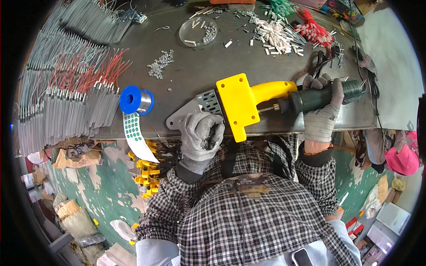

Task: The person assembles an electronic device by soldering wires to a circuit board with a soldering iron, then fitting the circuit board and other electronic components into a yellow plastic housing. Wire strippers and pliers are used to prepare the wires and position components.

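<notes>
A yellow tool (237,106) with a side handle (275,91) lies near the front edge of the dark workbench. From its left side sticks out a grey pointed metal plate (183,114), joined by a perforated metal guard (209,102). My left hand (202,135), in a grey glove, is closed beside the plate; its fingers curl together, and what they pinch is too small to make out. My gloved right hand (323,106) wraps round a black electric screwdriver (313,98). Its bit points left at the tool's yellow body, just below the handle.
A blue solder spool (130,100) and a strip of green round stickers (133,128) sit left. Piles of grey heating plates with wires (66,102) fill the far left. Behind are loose nuts (160,64), a round dish (186,33), white ceramic tubes (277,34) and red wires (313,29).
</notes>
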Tool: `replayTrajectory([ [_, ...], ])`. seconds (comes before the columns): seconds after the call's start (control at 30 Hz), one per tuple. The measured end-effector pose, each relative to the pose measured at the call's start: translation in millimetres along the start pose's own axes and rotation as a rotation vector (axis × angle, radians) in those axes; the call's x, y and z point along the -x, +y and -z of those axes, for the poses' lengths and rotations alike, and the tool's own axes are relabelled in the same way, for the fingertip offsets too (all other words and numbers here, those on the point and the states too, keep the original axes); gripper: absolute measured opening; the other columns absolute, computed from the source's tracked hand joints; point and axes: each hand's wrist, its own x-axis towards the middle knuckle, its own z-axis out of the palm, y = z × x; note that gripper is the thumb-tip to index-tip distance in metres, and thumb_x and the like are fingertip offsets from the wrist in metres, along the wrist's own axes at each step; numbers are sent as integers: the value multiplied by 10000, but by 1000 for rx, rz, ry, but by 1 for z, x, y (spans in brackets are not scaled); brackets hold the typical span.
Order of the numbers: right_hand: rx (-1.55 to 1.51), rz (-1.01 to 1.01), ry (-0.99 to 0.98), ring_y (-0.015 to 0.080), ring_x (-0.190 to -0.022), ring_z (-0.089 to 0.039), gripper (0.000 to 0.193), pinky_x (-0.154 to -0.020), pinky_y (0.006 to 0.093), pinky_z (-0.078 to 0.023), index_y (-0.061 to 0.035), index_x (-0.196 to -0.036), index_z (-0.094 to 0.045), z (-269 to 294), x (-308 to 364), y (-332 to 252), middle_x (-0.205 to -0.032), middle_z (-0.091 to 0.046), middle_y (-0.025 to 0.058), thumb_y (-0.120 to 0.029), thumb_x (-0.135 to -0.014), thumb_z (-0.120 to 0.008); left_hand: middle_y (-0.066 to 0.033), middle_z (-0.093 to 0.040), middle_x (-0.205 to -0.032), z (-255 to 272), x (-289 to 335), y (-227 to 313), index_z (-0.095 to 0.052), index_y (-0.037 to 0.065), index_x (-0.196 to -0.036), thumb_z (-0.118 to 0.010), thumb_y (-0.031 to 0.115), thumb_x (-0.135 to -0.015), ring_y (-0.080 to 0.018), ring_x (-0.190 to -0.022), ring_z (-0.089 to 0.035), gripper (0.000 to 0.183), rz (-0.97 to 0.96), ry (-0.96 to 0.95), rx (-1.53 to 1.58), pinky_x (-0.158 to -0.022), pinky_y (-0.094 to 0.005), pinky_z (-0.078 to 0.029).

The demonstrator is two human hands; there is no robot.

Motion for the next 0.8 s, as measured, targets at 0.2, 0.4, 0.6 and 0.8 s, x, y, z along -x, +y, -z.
replayTrajectory([
  [0.2,39,49,43,137,-754,-548,260,-850,345,-481,-86,-970,-541,-2,3,3,-831,-552,-5,-245,-868,-719,-19,-606,-916,-3,1,1,-639,129,-914,-758,92,-695,-234,-861,-587,252,-32,46,-6,-817,-391,-431],
  [0.4,-22,-8,25,140,-768,-549,259,-863,363,-486,-75,-969,-532,1,2,2,-849,-553,4,-224,-867,-718,-12,-591,-932,-3,2,-1,-635,133,-921,-758,85,-696,-230,-866,-581,261,-41,35,-14,-830,-408,-415],
  [0.6,-55,27,38,172,-700,-543,293,-883,429,-520,0,-974,-522,5,0,4,-802,-533,41,-171,-848,-725,-15,-590,-940,-4,4,-3,-621,125,-946,-757,72,-712,-240,-879,-581,275,-50,20,-6,-836,-422,-410],
  [0.8,-18,18,-2,150,-705,-524,258,-877,387,-479,-58,-937,-535,5,0,5,-800,-520,10,-233,-866,-711,-22,-605,-949,-4,5,-3,-624,124,-970,-755,76,-730,-241,-896,-587,277,-25,35,25,-842,-432,-410],
])
